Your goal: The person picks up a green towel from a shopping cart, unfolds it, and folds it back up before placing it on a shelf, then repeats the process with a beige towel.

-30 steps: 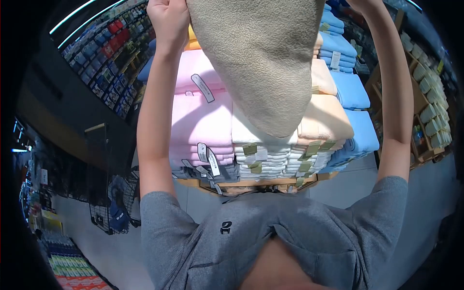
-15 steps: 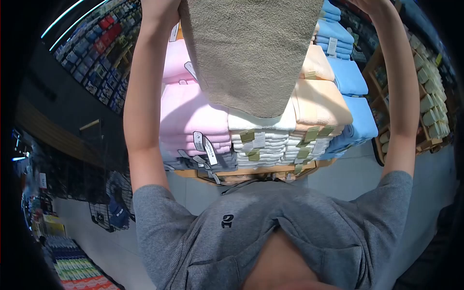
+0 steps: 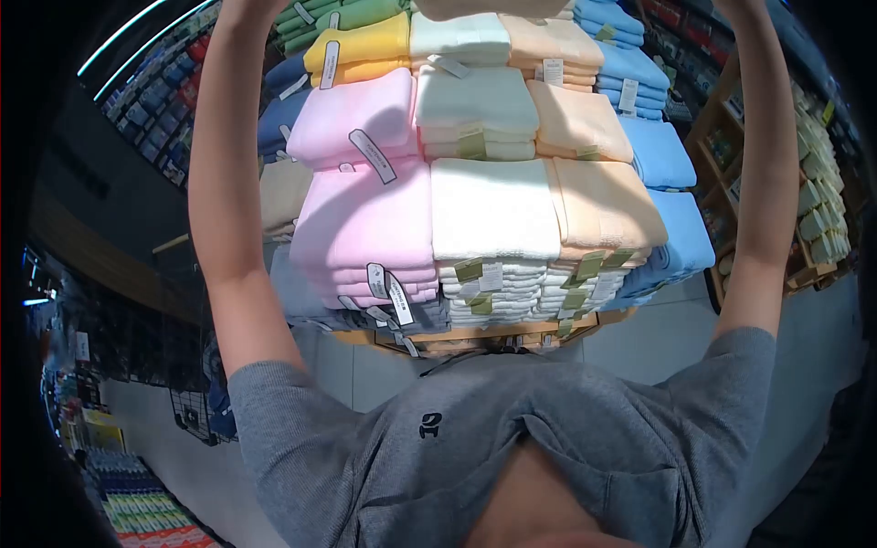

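Observation:
Both my arms reach up and forward, raised past the top of the view; the hands and fingers are cut off there. At the top edge, between the two wrists, only the lower hem of a grey-brown towel (image 3: 493, 8) shows, hanging in the air. Below it stand stacks of folded towels: pink (image 3: 365, 210), white (image 3: 493, 210), peach (image 3: 607, 201) and blue (image 3: 676, 228). Paper tags, one a white label (image 3: 372, 156), hang on the stacks. Neither arm touches the stacks visibly.
Yellow towels (image 3: 365, 46) and green towels (image 3: 311, 18) are stacked farther back on the wooden display stand (image 3: 585, 326). A wooden shelf (image 3: 731, 173) with goods stands at the right. Wall racks (image 3: 155, 119) and a black wire basket (image 3: 192, 416) are at the left.
The grey-brown towel has gone up, from hanging across the middle stacks to only its hem at the top edge. My left arm has shifted outward to the left, and the hands have left the view.

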A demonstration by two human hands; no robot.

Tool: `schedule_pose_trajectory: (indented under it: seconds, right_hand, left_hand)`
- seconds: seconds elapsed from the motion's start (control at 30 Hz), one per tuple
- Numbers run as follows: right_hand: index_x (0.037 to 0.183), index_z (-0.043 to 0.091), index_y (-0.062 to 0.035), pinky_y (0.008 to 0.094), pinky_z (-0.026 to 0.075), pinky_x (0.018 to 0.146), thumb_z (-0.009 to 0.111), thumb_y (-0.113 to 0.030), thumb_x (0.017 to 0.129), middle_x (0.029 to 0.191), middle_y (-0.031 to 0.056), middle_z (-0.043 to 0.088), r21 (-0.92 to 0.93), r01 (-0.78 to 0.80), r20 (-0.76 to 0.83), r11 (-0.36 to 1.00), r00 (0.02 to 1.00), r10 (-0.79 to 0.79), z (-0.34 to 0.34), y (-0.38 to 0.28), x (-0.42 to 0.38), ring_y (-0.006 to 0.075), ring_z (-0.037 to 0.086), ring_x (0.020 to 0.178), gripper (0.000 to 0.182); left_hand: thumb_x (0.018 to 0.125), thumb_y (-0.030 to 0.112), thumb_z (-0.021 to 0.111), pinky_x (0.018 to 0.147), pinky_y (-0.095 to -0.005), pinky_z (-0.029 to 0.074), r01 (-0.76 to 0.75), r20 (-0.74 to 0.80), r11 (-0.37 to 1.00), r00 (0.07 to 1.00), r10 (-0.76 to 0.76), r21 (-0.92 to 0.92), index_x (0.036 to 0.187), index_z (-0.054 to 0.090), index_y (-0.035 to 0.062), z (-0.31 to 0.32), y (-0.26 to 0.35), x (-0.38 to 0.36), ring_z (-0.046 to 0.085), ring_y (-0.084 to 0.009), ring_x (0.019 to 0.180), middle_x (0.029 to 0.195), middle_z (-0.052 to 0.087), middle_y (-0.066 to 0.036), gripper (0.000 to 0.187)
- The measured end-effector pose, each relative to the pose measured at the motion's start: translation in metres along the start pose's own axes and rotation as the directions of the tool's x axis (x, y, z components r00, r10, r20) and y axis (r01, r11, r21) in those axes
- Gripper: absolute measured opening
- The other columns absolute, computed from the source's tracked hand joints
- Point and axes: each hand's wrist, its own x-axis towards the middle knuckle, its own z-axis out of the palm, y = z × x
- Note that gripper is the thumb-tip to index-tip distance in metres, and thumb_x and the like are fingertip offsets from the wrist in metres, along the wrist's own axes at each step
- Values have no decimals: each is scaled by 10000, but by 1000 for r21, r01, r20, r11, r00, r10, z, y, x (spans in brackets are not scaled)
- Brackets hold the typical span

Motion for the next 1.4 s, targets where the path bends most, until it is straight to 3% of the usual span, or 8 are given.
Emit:
schedule_pose_trajectory:
  seconds: [0.2,0.4,0.5,0.63,0.8,0.97,1.17,1.4]
  right_hand:
    - [1015,647,-40,333,480,838,647,-95,742,978,68,662,-213,375,397,902,877,-271,25,-40,-165,205,628,927,279]
    - [1036,621,-61,359,468,844,729,-284,730,1020,80,626,99,-88,532,991,847,22,65,-67,-278,223,590,978,394]
    - [1057,609,-39,342,464,806,718,-307,762,985,96,621,56,-341,441,938,852,283,64,-51,-277,237,586,915,414]
    - [1178,528,-10,265,441,760,612,-205,891,947,65,603,-62,-889,351,454,406,844,86,-11,-270,126,546,860,357]
    - [1363,274,2,306,436,889,681,-213,847,1057,130,586,425,-883,606,-201,113,787,113,12,-269,167,559,995,691]
    - [1408,205,-48,340,430,940,723,-178,804,1165,158,550,452,-876,484,-168,83,871,103,6,-248,195,534,1095,806]
    - [1372,331,-83,323,456,908,720,-65,786,1147,135,577,637,-615,244,465,733,635,55,-35,-195,175,548,1079,704]
    - [1261,466,-37,258,507,824,706,20,756,1082,70,607,600,-577,205,555,781,591,39,-5,-147,122,591,967,562]
  left_hand:
    - [896,-54,481,935,-360,445,329,551,944,781,-294,37,1138,465,17,0,31,-175,552,-257,1136,1196,577,-202,253]
    - [834,-30,525,927,-328,460,599,760,764,375,-531,238,1088,546,35,8,39,-266,586,-239,1072,1290,517,-133,263]
    - [848,-27,509,935,-340,454,764,666,644,460,-588,41,1158,501,42,8,30,-261,575,-234,1085,1347,423,-157,318]
    - [930,223,555,939,-320,448,991,368,123,131,-920,-44,1289,386,41,32,-6,-248,557,-200,1078,1272,469,-152,437]
    - [926,271,567,952,-318,440,975,525,-156,-52,-849,-156,1245,450,-50,57,-57,-240,554,-190,1053,1206,531,-153,467]
    - [903,273,606,837,-249,442,998,469,43,56,-881,-39,1164,530,-20,58,-48,-219,577,-113,893,985,631,-56,399]
    - [848,181,683,854,-235,445,886,302,378,450,-841,-267,1251,435,-62,43,14,-175,618,-131,911,986,669,-111,532]
    - [768,117,758,702,-199,439,751,260,649,654,-710,-120,1351,349,-42,29,1,-137,595,-75,804,976,672,-133,729]
